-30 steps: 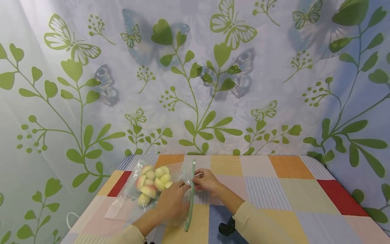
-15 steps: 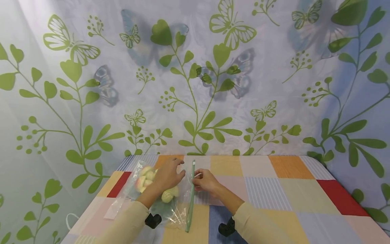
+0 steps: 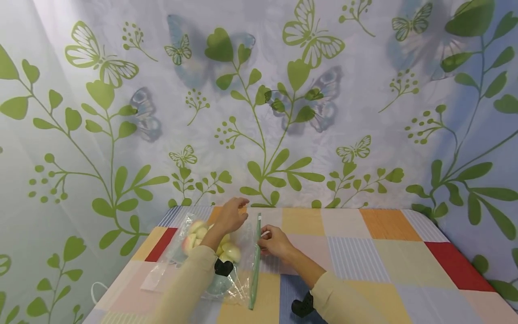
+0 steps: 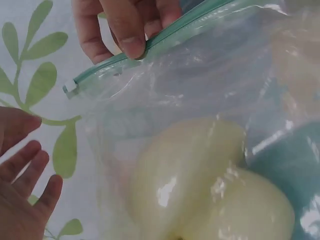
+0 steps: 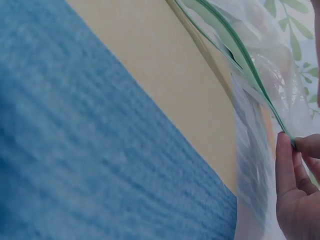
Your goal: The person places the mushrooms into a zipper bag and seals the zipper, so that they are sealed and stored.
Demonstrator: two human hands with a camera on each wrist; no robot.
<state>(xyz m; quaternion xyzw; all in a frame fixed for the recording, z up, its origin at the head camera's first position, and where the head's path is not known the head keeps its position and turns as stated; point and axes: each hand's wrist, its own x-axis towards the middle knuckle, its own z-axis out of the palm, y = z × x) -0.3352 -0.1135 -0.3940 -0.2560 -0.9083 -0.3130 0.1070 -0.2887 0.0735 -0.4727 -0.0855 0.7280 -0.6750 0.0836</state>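
Observation:
A clear zip bag point(image 3: 238, 283) lies on the table, with a green zip strip point(image 3: 255, 274) along its right edge. Inside are several rounded, pale yellow pieces point(image 3: 229, 252) tinged pink, shaped like peach halves. My right hand point(image 3: 276, 243) pinches the strip between thumb and fingertips; the right wrist view shows the bag's mouth parted beside that hand point(image 5: 295, 195). Above the bag's far part, my left hand point(image 3: 231, 216) reaches with its fingers loosely spread, holding nothing. In the left wrist view it point(image 4: 22, 180) is apart from the white slider point(image 4: 71, 86) at the strip's end.
A patchwork cloth point(image 3: 356, 256) covers the table, which ends against a hanging curtain point(image 3: 259, 112) printed with leaves and butterflies. Black wrist devices point(image 3: 302, 306) sit at both sleeves. A white cord loop point(image 3: 97, 290) hangs by the table's left edge.
My left hand has let go of the bag near the strip's middle and moved away to the far end, over the pale pieces. The right hand keeps its pinch on the strip.

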